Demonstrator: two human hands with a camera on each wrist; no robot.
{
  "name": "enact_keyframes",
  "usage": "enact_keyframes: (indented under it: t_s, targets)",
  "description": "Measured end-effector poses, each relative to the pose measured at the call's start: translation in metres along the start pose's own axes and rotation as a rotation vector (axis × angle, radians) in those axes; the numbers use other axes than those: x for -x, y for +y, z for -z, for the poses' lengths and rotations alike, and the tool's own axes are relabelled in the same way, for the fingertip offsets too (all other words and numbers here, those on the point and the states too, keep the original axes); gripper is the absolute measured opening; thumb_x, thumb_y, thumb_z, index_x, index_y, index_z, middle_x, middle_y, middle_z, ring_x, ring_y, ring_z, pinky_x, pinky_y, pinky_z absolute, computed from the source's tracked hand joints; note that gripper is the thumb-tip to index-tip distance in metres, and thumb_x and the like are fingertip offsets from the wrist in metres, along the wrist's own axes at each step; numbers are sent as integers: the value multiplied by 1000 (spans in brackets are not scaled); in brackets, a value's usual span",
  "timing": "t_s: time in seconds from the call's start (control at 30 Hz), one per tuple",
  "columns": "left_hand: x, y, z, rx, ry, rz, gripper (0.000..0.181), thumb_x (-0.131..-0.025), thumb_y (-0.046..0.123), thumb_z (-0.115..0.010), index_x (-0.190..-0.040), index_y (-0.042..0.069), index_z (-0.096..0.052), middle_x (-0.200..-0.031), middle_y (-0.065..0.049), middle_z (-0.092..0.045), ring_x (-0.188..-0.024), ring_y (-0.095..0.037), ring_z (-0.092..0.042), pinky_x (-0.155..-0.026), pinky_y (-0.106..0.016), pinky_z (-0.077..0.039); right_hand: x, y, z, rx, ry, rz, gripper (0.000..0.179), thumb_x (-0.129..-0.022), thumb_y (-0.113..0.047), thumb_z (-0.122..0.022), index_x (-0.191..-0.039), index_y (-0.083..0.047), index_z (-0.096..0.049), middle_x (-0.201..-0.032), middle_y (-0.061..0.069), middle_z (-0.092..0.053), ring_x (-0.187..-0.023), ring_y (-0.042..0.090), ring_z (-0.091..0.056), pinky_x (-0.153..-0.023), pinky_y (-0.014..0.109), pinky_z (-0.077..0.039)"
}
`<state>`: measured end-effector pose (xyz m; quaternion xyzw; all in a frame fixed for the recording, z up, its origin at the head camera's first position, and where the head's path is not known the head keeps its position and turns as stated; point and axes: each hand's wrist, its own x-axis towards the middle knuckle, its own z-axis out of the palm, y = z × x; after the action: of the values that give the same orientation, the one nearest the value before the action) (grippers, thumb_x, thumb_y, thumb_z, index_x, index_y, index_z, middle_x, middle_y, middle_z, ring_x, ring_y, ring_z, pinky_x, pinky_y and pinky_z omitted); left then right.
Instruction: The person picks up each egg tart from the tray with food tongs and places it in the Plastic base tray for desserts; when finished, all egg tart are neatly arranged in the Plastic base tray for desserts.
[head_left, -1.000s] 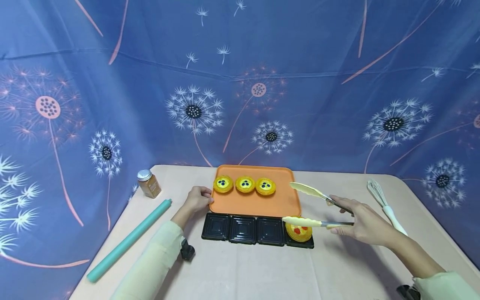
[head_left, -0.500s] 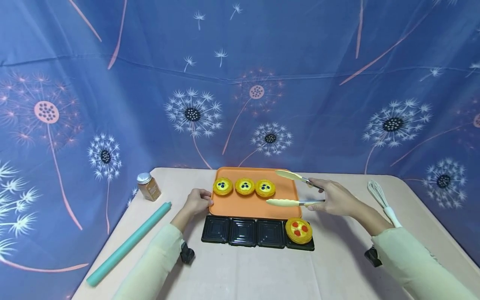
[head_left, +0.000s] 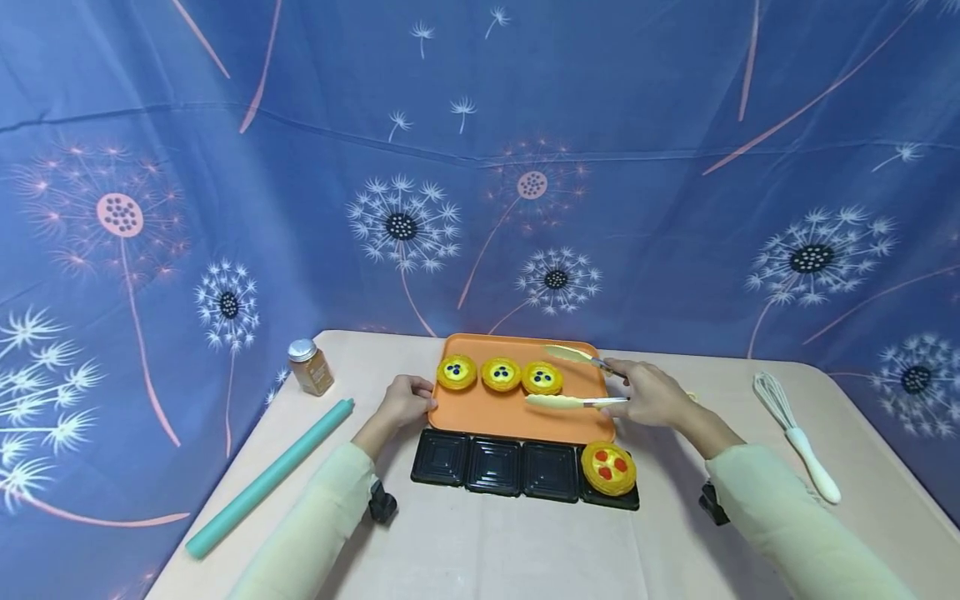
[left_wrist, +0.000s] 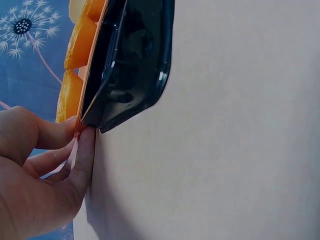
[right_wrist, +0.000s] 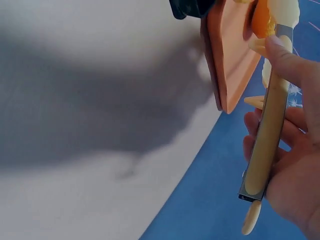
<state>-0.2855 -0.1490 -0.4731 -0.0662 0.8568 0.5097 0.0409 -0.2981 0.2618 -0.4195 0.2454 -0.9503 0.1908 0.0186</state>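
Observation:
My left hand (head_left: 407,400) pinches the left edge of the orange tray (head_left: 487,417), thumb on one side and fingers on the other in the left wrist view. On the tray three egg tarts with blue berries (head_left: 501,375) stand in a row. With my right hand (head_left: 654,393) I hold the cream-tipped tongs (right_wrist: 272,125), their arms spread around the rightmost blueberry tart (head_left: 542,378); whether they touch it I cannot tell. Just in front of the tray lies a black four-part holder (head_left: 493,467), and a tart with red pieces (head_left: 608,468) sits in its right end compartment.
A spice jar (head_left: 311,367) stands at the back left, with a teal rolling pin (head_left: 270,479) lying in front of it. On the right side of the table lies a whisk (head_left: 797,437). A patterned blue cloth (head_left: 480,167) rises behind the table.
My right hand has carried the tongs leftward from above the red-topped tart to the rightmost blueberry tart. The left hand keeps its hold on the tray edge.

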Motion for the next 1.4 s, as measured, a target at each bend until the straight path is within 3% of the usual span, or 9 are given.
enact_keyframes:
  t_s: [0.17, 0.27, 0.43, 0.83, 1.2, 1.4]
  targets:
    - [1, 0, 1, 3, 0, 2, 24, -85, -4, -71, -108, -7, -66, -91, -13, -65, -79, -22, -62, -66, -29, -55, -2, -2, -7, -20, 11, -26, 80, -76, -29, -87, -140, 5, -52, -110, 17, -68, -79, 23, -57, -55, 33, -41]
    - [3, -1, 1, 5, -9, -6, 24, -85, -5, -70, -109, -8, -66, -91, -13, -65, -79, -23, -62, -67, -30, -55, -2, -3, -10, -16, 9, -57, 77, -77, -29, -87, -139, 4, -54, -96, 11, -68, -72, 19, -52, -53, 32, -39]
    - [4, -1, 0, 10, -12, -13, 25, -85, -5, -70, -109, -8, -66, -91, -14, -65, -78, -22, -62, -66, -30, -55, -1, -5, -11, 3, 25, -82, 72, -77, -29, -87, -135, 2, -58, -87, 6, -66, -69, 17, -51, -53, 31, -37]
    - [0, 1, 1, 8, -12, -30, 23, -86, -3, -69, -108, -8, -65, -90, -13, -64, -78, -22, -61, -66, -29, -54, 0, -6, -3, 19, 86, -73, 67, -76, -27, -87, -133, -1, -62, -70, 1, -54, -58, 18, -42, -48, 31, -32]
    - [-1, -3, 3, 22, -9, -23, 24, -85, -4, -70, -108, -9, -66, -91, -14, -64, -79, -23, -61, -67, -29, -54, 2, -13, 9, 84, 148, -7, 66, -76, -26, -87, -133, -4, -63, -82, 3, -62, -67, 18, -50, -49, 32, -39]
    - [1, -3, 2, 31, -13, -19, 23, -85, -4, -70, -108, -9, -65, -92, -14, -65, -80, -23, -62, -66, -29, -55, 13, -18, 16, 118, 192, 52, 67, -73, -23, -89, -132, -6, -63, -103, 8, -70, -77, 20, -58, -52, 31, -43]
